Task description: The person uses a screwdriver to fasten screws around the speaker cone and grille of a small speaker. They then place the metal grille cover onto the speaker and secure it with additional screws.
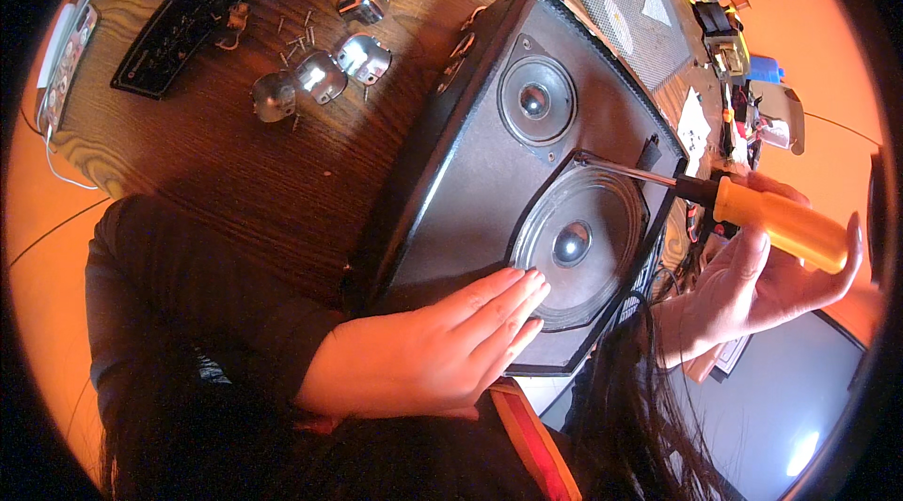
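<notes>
A black speaker cabinet [461, 228] lies on the wooden table with its front face up. A small driver [537, 100] sits at its far end and a larger woofer [588, 252] nearer to me. My left hand [442, 346] lies flat with outstretched fingers, its fingertips over the woofer's near left rim. In my right hand [757, 289] is a screwdriver [781, 221] with an orange handle, held between thumb and fingers. Its shaft slants left, and the tip meets the woofer's upper rim, at or near a fixing point. A screw under the tip cannot be made out.
Metal corner pieces [320, 78] and several loose screws [299, 38] lie on the table at left. Beyond them is a black control panel [198, 12]. A perforated metal grille [628, 7] lies behind the cabinet. Assorted tools and a blue item [765, 69] crowd the right edge.
</notes>
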